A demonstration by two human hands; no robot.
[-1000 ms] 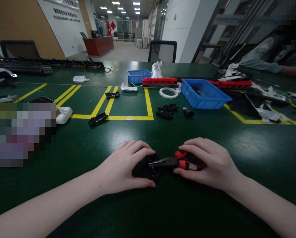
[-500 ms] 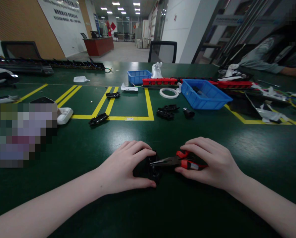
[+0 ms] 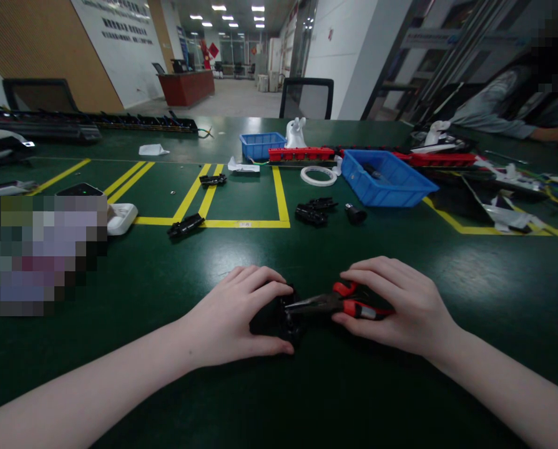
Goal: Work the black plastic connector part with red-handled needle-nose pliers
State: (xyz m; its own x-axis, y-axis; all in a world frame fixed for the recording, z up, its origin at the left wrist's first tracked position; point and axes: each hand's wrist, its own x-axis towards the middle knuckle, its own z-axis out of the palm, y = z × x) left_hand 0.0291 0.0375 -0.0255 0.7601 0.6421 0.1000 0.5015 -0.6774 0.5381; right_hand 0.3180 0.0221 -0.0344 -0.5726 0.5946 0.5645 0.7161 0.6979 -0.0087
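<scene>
Between finger and thumb of the left hand [image 3: 244, 315] is held 1 black part [image 3: 292, 325], at which the right hand [image 3: 403, 305] holds the pliers [image 3: 319, 304], so work looks unfinished, while beyond both hands lie 4 black pieces [image 3: 186, 226], progress unclear.

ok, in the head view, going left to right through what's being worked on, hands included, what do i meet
left hand → black part between its fingers and thumb → red-handled pliers → right hand
</scene>
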